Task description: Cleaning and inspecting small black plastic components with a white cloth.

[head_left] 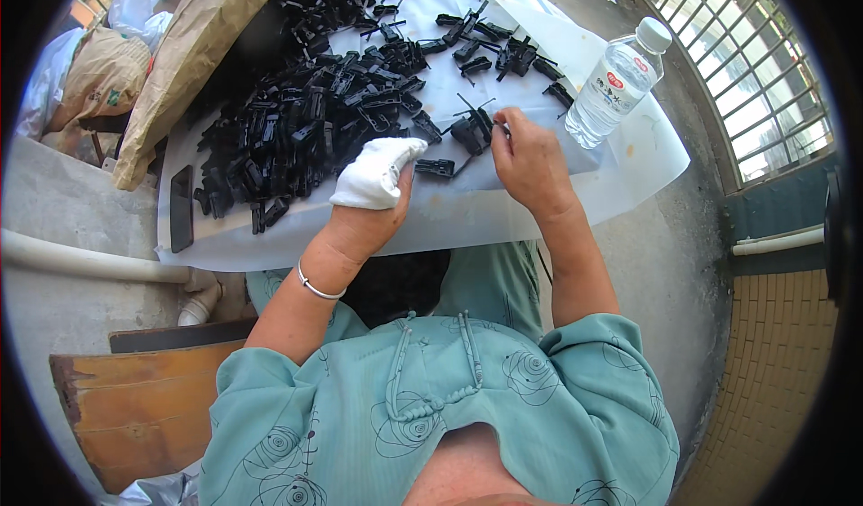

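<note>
Both your hands reach over the sheet-covered desk. Your right hand is narrow, thumb and forefinger drawn together at the right edge of a black piece; whether it grips that piece, you cannot tell. Your left hand wears a white covering that hides its fingers, leaving its grasp unclear. A black clip lies just beside it; a heap of black parts spreads beyond.

On that counter, a heap of parts lies left of the bottle, a phone just left of the heap.
</note>
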The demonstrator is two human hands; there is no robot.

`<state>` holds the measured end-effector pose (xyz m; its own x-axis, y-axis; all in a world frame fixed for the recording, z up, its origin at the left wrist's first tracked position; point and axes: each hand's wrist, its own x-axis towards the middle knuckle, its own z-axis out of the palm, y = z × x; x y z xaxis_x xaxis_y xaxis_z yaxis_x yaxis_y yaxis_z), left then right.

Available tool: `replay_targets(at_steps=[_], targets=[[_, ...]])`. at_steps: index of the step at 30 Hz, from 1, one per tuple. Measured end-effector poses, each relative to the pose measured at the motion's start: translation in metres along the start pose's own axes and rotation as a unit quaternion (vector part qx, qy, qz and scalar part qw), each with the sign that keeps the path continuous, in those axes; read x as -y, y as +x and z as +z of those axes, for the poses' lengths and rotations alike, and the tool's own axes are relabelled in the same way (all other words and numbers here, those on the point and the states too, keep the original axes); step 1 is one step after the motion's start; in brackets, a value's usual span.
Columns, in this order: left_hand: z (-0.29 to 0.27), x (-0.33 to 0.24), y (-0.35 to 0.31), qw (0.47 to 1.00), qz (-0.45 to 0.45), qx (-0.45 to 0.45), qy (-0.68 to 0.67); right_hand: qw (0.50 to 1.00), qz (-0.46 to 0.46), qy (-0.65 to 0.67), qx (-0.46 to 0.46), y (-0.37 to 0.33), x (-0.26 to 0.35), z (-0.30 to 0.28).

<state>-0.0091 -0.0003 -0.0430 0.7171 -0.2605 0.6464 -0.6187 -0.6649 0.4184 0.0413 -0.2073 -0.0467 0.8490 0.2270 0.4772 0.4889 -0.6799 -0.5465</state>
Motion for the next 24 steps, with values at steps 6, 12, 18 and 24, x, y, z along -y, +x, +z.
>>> replay_targets(at_steps=[6, 12, 18, 24], targets=[[0.018, -0.015, 0.024, 0.955, -0.046, 0.255, 0.142, 0.993, -0.094, 0.063, 0.042, -0.02, 0.016, 0.0], [0.014, -0.014, 0.017, 0.989, -0.132, 0.044, -0.054, 0.976, -0.088, 0.201, 0.015, -0.03, 0.042, -0.006], [0.002, -0.034, 0.01, 0.837, -0.318, 0.08, -0.437, 0.958, 0.012, 0.273, -0.083, -0.025, 0.054, 0.012], [-0.012, -0.041, 0.004, 0.847, -0.307, 0.068, -0.428, 0.914, 0.086, 0.389, 0.075, -0.017, 0.047, 0.004]])
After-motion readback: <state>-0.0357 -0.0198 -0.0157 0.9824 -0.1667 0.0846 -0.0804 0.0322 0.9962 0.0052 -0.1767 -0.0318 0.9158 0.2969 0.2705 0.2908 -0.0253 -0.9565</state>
